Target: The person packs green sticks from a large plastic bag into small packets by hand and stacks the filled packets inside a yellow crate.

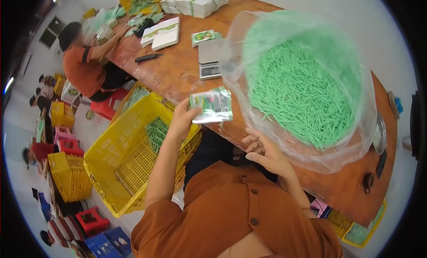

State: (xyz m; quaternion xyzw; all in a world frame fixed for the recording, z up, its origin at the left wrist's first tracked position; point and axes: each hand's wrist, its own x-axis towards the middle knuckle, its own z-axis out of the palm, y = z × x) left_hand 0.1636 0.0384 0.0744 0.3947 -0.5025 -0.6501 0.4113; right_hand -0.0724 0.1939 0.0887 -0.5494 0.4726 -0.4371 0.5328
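By table [178, 66], left hand [181, 117] pinches packet [212, 107] by one side; slack grip could drop it. Right hand [266, 152] loosely spread.

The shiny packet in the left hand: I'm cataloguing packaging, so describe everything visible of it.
The packet is flat and squarish, apparently glossy silvery film, with green areas and markings too blurred to read. Only the left hand touches it, gripping its left side, thumb on the visible face. It is held near the edge of the table. Whether it is sealed, I cannot tell.
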